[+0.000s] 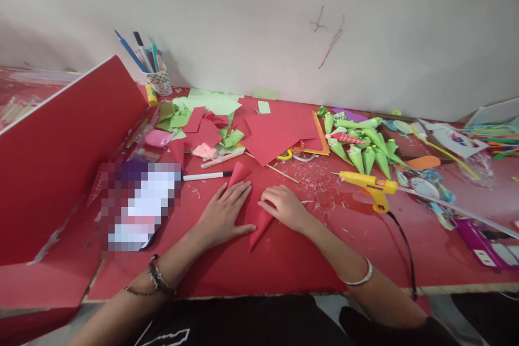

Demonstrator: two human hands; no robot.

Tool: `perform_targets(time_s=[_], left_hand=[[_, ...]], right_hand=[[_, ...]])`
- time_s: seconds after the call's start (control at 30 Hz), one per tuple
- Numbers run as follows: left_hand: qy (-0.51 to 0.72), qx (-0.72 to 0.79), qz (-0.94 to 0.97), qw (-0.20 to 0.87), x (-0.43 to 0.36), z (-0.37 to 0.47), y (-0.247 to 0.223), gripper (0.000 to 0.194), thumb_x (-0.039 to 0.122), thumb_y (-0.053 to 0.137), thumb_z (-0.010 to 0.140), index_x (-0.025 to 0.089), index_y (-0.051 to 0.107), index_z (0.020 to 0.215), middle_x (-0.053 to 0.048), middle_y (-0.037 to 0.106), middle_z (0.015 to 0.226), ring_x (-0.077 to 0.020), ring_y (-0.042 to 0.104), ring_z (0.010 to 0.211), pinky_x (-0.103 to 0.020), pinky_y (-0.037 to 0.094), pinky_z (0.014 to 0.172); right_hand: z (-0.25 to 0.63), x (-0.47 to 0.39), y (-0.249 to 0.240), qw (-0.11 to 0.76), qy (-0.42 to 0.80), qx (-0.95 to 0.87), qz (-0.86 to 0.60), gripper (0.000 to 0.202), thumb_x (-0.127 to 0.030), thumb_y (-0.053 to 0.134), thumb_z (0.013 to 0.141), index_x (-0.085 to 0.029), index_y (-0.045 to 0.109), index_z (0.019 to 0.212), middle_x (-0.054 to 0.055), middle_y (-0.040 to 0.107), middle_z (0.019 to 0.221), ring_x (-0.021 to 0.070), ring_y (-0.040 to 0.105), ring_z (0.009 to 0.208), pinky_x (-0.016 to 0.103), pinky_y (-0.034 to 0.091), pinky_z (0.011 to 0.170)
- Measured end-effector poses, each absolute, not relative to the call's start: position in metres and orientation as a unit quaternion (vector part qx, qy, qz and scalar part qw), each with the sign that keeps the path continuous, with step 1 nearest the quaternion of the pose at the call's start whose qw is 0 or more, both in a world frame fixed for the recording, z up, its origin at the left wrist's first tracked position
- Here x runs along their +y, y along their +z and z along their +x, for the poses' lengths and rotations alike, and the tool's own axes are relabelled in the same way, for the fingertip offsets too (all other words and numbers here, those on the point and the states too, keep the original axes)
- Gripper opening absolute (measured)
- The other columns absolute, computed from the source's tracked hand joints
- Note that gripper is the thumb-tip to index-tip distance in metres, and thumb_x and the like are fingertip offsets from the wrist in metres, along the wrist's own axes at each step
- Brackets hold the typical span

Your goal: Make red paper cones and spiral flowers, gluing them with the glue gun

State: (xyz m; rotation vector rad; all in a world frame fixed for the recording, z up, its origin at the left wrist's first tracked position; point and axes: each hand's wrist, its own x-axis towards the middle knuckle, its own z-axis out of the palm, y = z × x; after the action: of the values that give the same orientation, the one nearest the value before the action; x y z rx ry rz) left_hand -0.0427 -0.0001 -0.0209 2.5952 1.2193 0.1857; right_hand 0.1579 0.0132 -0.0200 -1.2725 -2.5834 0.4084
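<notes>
A red paper piece [255, 216], partly rolled to a point at its lower end, lies on the red table between my hands. My left hand [223, 213] rests on its left side with the fingers stretched flat and the thumb pointing right. My right hand [286, 206] is closed on its right edge, with bent fingers and the thumb near the index finger. The hands hide part of the paper. Just beyond my left hand lies a white marker [203, 176] with a black cap.
Red sheets [267, 138] and green scraps [178, 114] lie beyond my hands. Green paper cones [365, 143] are piled at the right, near a yellow glue gun [375, 186] with a black cord. A phone [141, 208], a red board [77, 157] and a pen cup [159, 81] stand or lie left.
</notes>
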Motion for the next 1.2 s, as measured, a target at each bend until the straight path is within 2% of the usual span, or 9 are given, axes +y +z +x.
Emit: perform_targets(time_s=[0.53, 1.2], left_hand=[[0.062, 0.417, 0.896, 0.14, 0.0006, -0.0426, -0.0208, 0.083, 0.063, 0.043, 0.072, 0.015, 0.02, 0.135, -0.008, 0.027, 0.141, -0.0225, 0.024, 0.128, -0.039, 0.013, 0.106], [0.064, 0.408, 0.902, 0.125, -0.0089, -0.046, -0.0215, 0.089, 0.066, 0.043, 0.069, 0.014, 0.017, 0.136, -0.01, 0.026, 0.141, -0.0241, 0.021, 0.129, -0.039, 0.01, 0.106]], right_hand=[[0.1531, 0.0136, -0.0261, 0.128, 0.107, -0.874, -0.455, 0.022, -0.028, 0.041, 0.088, -0.017, 0.051, 0.072, 0.002, 0.059, 0.069, 0.0137, 0.052, 0.066, 0.026, 0.028, 0.066], [0.1504, 0.0142, -0.0256, 0.122, 0.088, -0.873, -0.464, 0.021, -0.027, 0.042, 0.087, -0.017, 0.049, 0.07, 0.002, 0.055, 0.07, 0.0147, 0.049, 0.068, 0.026, 0.03, 0.066]])
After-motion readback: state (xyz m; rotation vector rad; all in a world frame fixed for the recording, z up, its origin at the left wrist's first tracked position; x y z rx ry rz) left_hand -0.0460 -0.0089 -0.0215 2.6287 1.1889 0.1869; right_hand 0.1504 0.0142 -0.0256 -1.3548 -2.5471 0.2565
